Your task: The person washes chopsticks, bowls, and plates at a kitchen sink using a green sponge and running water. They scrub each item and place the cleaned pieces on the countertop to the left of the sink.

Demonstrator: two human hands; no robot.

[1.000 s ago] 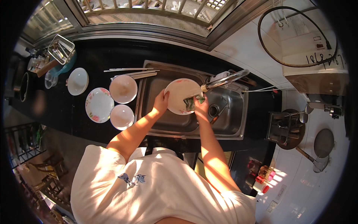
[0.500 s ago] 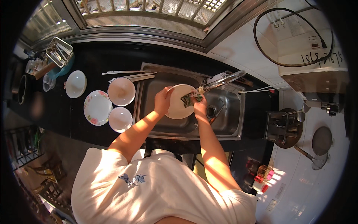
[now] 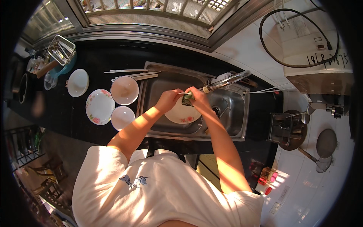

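Note:
Over the left basin of the sink [image 3: 151, 87], my left hand [image 3: 169, 100] is closed on a white plate's edge, which shows as a thin pale strip between my hands. A dark green cloth [image 3: 187, 98] is bunched in my right hand [image 3: 199, 100] against that edge. Just below my fingers lies a round white surface with pink flowers near its rim, a floral plate [image 3: 181, 114]. Whether the pale strip and this floral face are one plate I cannot tell, since my hands cover the join. The chrome faucet [image 3: 230, 78] reaches in close to my right hand.
Left of the sink, a floral plate [image 3: 100, 107], two white bowls [image 3: 124, 90] [image 3: 123, 118], and another bowl [image 3: 78, 83] sit on the black counter [image 3: 94, 56]. Chopsticks [image 3: 136, 76] lie by the sink rim. A utensil basket [image 3: 61, 50] stands at far left.
Both hands have come closer together at the plate's far edge; my right hand has moved up and left with the cloth. Pink flowers now show on the plate face below.

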